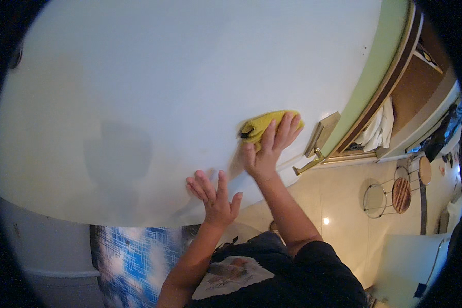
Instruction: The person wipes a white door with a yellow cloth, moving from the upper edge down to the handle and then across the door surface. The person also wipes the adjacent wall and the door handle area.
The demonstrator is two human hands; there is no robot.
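Note:
A white door (177,96) fills the space in front of me. My right hand (266,159) presses a folded yellow cloth (262,122) flat against it, fingers spread over the cloth. A small dark patch shows at the cloth's left end. Lower and to the left, my left hand (218,206) holds nothing; its fingers are apart, and its palm faces the door. Whether it touches the surface I cannot tell. To the right of the cloth are a brass lever handle (308,164) and a rectangular brass-coloured plate (323,133) at the door's edge.
Past the green door frame (373,77) is an open wooden shelf unit (415,96) holding white fabric (377,129). Round-seated stools (401,195) stand on the tiled floor (338,200). A blue-and-white patterned surface (138,258) lies at lower left.

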